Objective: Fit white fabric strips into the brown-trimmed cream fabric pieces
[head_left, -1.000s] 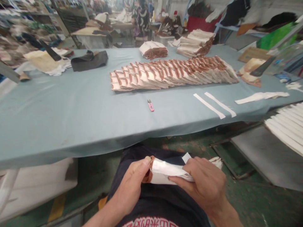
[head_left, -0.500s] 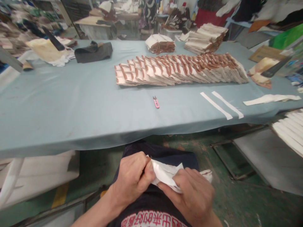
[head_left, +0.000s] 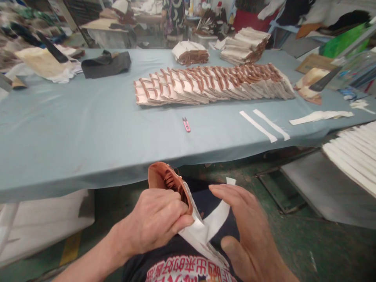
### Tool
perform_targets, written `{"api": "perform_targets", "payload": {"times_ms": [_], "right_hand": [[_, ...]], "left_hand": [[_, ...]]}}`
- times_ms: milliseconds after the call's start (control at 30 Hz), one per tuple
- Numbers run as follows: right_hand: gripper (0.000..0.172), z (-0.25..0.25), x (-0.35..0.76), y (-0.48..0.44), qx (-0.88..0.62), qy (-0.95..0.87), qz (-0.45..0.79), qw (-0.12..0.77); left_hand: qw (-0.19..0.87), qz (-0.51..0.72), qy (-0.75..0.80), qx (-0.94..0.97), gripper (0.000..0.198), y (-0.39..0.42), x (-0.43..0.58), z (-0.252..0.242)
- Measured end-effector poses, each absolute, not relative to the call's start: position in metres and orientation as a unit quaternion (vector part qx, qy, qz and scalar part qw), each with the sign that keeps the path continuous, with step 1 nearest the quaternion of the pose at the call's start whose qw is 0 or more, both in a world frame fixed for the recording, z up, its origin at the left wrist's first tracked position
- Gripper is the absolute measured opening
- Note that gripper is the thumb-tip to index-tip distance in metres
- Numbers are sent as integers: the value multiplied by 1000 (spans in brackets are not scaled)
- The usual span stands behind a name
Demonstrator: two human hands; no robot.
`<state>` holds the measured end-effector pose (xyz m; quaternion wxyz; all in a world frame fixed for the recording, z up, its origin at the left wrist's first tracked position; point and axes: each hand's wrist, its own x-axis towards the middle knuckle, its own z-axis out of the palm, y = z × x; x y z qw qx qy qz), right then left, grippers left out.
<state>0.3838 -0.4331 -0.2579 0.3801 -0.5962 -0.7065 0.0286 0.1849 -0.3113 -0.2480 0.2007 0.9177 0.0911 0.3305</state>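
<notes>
My left hand (head_left: 155, 221) is closed on a sewn piece of brown material with off-white fabric (head_left: 158, 176), held low in front of my body. Its brown side curves open towards the table, with dark folds or threads inside. A white strip (head_left: 219, 219) runs out from the piece under my left thumb and bends up to the right. Beside this strip, my right hand (head_left: 249, 227) is open, thumb and fingers apart. Small thread snips with pink handles (head_left: 187, 125) lie on the table in front of me.
A long overlapping row of brown and off-white pieces (head_left: 211, 88) lies across the blue-grey covered table (head_left: 73, 129). Behind it are two stacks of similar pieces (head_left: 192, 53). Two white strips (head_left: 258, 125) lie at right. A dark folded cloth (head_left: 106, 65) is at left.
My right hand has let go of the white material and opened, moving to the right. The held piece has turned, so its brown inside now shows. My view has shifted slightly right.
</notes>
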Motion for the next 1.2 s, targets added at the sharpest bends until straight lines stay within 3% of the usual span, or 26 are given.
{"api": "perform_targets", "payload": {"times_ms": [100, 233, 300, 467, 600, 767, 967, 1200], "right_hand": [[34, -231, 394, -416, -531, -739, 98, 403], [31, -224, 394, -389, -413, -736, 292, 450], [31, -229, 393, -380, -390, -740, 330, 437], [28, -239, 396, -382, -414, -782, 265, 382], [38, -229, 395, -392, -448, -828, 225, 252], [34, -217, 394, -401, -430, -877, 164, 135], [35, -227, 394, -402, -453, -861, 190, 131], [51, -230, 393, -398, -448, -860, 127, 211]], "left_hand": [[204, 311, 62, 926, 42, -309, 191, -234], [203, 299, 51, 931, 43, -310, 195, -220], [204, 284, 58, 935, 44, -310, 195, -218], [267, 202, 67, 940, 48, -307, 191, -218], [298, 149, 55, 941, 46, -302, 189, -222], [311, 111, 33, 943, 44, -301, 184, -223], [326, 51, 46, 943, 32, -303, 178, -220], [273, 150, 85, 946, 31, -314, 184, -228]]}}
